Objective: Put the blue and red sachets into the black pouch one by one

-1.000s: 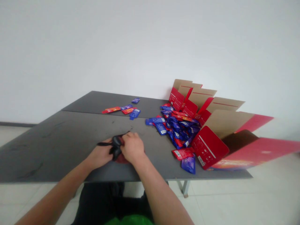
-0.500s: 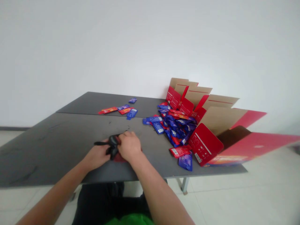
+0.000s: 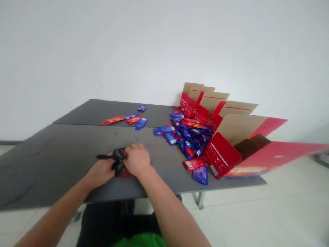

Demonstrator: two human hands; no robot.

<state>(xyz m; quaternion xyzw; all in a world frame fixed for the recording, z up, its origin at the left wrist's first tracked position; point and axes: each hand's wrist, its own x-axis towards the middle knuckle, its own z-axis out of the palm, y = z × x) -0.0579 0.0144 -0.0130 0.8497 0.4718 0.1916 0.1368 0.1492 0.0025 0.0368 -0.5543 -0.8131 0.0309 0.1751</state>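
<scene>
Both my hands meet at the near edge of the dark grey table. My left hand and my right hand are both closed on a black bag, whose thin black handle sticks out to the left. Something dark red shows under my right hand; I cannot make out what it is. A pile of blue and red packets lies to the right of my hands, spilling toward them.
Several open red cardboard boxes with brown flaps stand along the table's right side. A few loose packets lie at the far middle. A white wall rises behind; pale tiled floor lies to the right.
My hands stay closed on the black bag in the same grip. The view has swung slightly right, so everything sits a little further left in the picture.
</scene>
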